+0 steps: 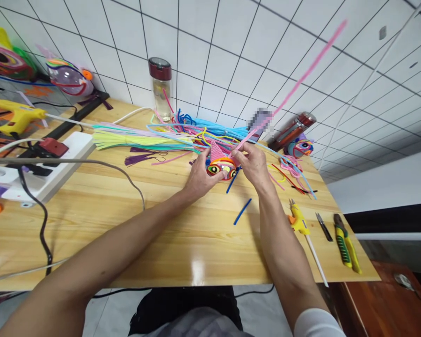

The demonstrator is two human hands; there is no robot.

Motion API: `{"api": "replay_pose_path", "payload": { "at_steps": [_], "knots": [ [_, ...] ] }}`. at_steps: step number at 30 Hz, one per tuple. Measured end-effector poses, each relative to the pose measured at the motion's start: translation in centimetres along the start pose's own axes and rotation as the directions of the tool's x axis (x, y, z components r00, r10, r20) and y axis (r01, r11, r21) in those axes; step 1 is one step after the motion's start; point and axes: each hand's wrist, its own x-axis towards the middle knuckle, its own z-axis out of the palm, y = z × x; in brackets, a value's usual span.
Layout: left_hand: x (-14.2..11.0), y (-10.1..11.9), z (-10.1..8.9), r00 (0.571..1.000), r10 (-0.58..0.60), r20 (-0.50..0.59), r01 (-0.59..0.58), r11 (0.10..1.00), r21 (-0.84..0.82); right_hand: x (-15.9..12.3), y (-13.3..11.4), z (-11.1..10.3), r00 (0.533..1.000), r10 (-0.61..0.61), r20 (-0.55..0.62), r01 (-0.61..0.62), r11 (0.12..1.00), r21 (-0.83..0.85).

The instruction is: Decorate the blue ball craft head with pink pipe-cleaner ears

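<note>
My left hand (199,178) is closed on a small figure (221,169) made of coiled pipe cleaners, with big yellow-ringed eyes and a red-orange rim. A pink ribbed cone (217,150) rises from its top. At the figure's right side, my right hand (250,161) pinches a long pink pipe cleaner (294,88) whose free end sticks far up to the right. Where that strand meets the cone is partly hidden by my fingers. Two short blue pipe cleaner pieces lie nearby, one of them a loose blue piece (243,211) below the figure.
Bundles of green-yellow pipe cleaners (140,139) and blue pipe cleaners (214,126) lie behind my hands, near a glass bottle (160,89). On the right are a yellow glue gun (299,220), small snips (323,226) and pliers (347,243). A power strip (52,168) with cables sits left.
</note>
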Motion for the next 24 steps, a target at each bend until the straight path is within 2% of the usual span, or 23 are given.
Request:
{"api": "replay_pose_path", "payload": {
  "at_steps": [3, 7, 13, 24],
  "knots": [
    [0.1, 0.4, -0.2, 0.998, -0.043, 0.035, 0.044, 0.999, -0.006, 0.0, 0.1, 0.1, 1.000, -0.020, 0.009, 0.020, 1.000, 0.018],
    [0.2, 0.5, -0.4, 0.999, -0.024, 0.021, 0.024, 0.999, 0.025, -0.1, 0.2, 0.1, 0.999, -0.047, 0.005, 0.047, 0.999, -0.003],
    [0.2, 0.1, -0.4, 0.998, -0.040, 0.047, 0.038, 0.998, 0.055, -0.2, 0.7, 0.4, 0.999, 0.001, -0.046, 0.000, 0.999, 0.037],
    [0.2, 0.6, -0.6, 0.997, -0.056, 0.049, 0.054, 0.997, 0.048, 0.0, 0.9, 1.0, 1.000, 0.008, -0.004, -0.008, 0.999, 0.046]
  ]
}}
